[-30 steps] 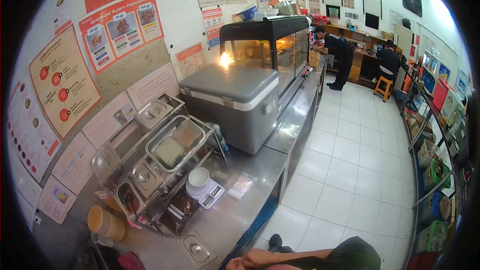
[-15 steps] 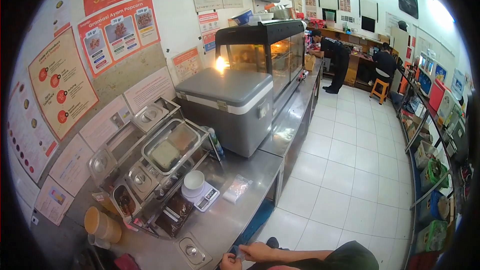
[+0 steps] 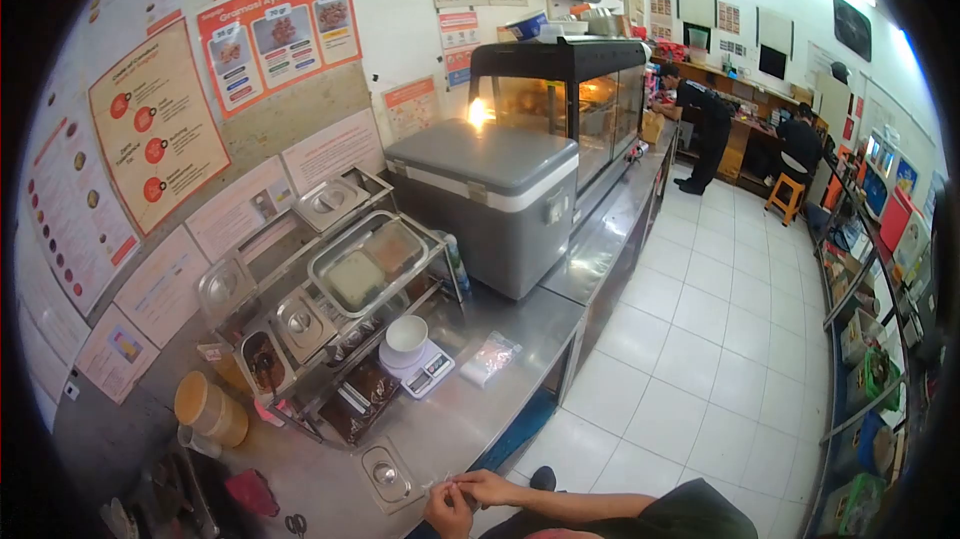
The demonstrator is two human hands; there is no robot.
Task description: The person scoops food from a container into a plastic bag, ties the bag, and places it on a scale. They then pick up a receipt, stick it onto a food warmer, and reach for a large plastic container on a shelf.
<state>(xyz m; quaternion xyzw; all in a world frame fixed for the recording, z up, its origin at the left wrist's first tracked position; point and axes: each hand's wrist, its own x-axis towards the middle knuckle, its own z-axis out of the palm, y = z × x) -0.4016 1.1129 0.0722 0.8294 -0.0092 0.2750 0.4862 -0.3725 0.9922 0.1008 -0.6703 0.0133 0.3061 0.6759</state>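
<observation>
My left hand point(image 3: 449, 513) and my right hand point(image 3: 487, 488) meet at the counter's front edge, fingers closed and pinching. A thin, pale, see-through piece that looks like clear plastic point(image 3: 433, 484) shows at the fingertips; its full shape is hidden. Just left of the hands, a steel pan lid point(image 3: 387, 476) with a round knob lies on the counter. Beyond it are a dark brown packet point(image 3: 358, 399), a white kitchen scale point(image 3: 428, 369) carrying a white bowl point(image 3: 407, 336), and a clear packet point(image 3: 491, 359) with pale contents.
A metal rack holds lidded steel pans and a larger tray point(image 3: 355, 269). Behind stand a grey cooler box point(image 3: 490, 204) and a lit display cabinet point(image 3: 590, 104). Tan containers point(image 3: 212, 409) and scissors point(image 3: 296, 524) sit left. Two people work at the far end; shelves line the right.
The view has shifted, so the counter things appear farther right and scissors now show at the bottom. My hands have come up and left, closer to the steel lid, still pinched together.
</observation>
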